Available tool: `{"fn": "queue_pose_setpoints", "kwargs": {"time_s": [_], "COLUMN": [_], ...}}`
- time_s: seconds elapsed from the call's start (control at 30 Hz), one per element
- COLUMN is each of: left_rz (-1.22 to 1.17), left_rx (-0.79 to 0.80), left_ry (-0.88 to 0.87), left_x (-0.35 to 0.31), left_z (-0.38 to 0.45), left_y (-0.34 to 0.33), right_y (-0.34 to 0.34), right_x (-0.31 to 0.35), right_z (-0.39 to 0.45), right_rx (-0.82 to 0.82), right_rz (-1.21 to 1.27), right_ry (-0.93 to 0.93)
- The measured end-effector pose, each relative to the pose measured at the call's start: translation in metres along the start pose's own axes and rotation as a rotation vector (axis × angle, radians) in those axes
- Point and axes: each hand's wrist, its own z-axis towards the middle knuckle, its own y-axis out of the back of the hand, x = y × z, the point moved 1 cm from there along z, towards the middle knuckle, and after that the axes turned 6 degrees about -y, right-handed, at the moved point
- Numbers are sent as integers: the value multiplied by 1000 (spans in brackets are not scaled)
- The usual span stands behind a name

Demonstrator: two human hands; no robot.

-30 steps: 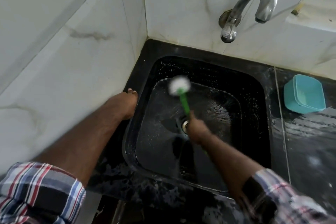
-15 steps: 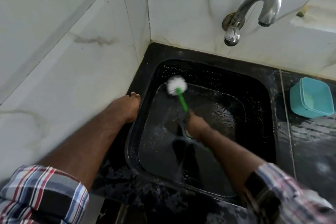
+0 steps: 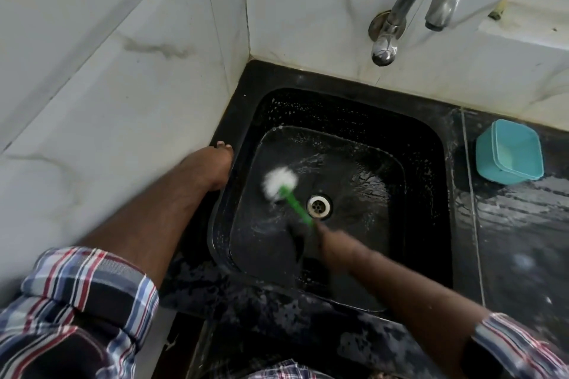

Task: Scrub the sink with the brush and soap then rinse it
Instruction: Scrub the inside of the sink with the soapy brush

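Brush [image 3: 284, 189] handle, green, sits in my right hand [image 3: 331, 244], whose fingers are wrapped closed around its lower end; the hand itself is blurred, so I cannot make out single fingers. From that grip the handle slants up and to the left, and the white bristle head rests on the wet floor of the sink [image 3: 431, 163], just left of the round metal drain [image 3: 319, 206]. My right forearm reaches in over the front rim, with a plaid sleeve at the elbow.

My left hand [image 3: 212, 168] rests on the sink's left rim, fingers laid flat and holding nothing, their tips beside the marble wall [image 3: 107, 86]. That arm too ends in a plaid sleeve.

Around the brush the black basin is glossy with water, and white specks of foam dot its back and side walls. A curved chrome tap [image 3: 415, 9] comes out of the wall above the back rim. To the right, on the wet black desk [image 3: 517, 240], stands an open teal container [image 3: 509, 152], well apart from the sink.
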Motion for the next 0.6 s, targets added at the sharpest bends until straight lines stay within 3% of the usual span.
{"fn": "queue_pose_setpoints", "kwargs": {"time_s": [0.07, 0.13, 0.2, 0.27, 0.43, 0.6], "left_rz": [5, 4, 3, 6, 18, 24], "left_rx": [-7, -8, 8, 13, 2, -2], "left_ry": [-6, -3, 7, 10, 12, 10], "left_x": [-2, -2, -1, 0, 5, 1], "left_z": [-1, -1, 1, 3, 6, 8], "left_y": [0, 0, 1, 0, -6, -7], "right_y": [-16, 1, 31, 48, 62, 97], "right_x": [-5, -49, -95, -100, -17, -3], "right_z": [-19, -11, 3, 8, 14, 33], "right_rx": [62, 17, -48, -138, -254, -359], "right_rz": [-101, -192, -96, 75, 219, -115], "right_ry": [70, -52, -260, -351, -52, -41]}}
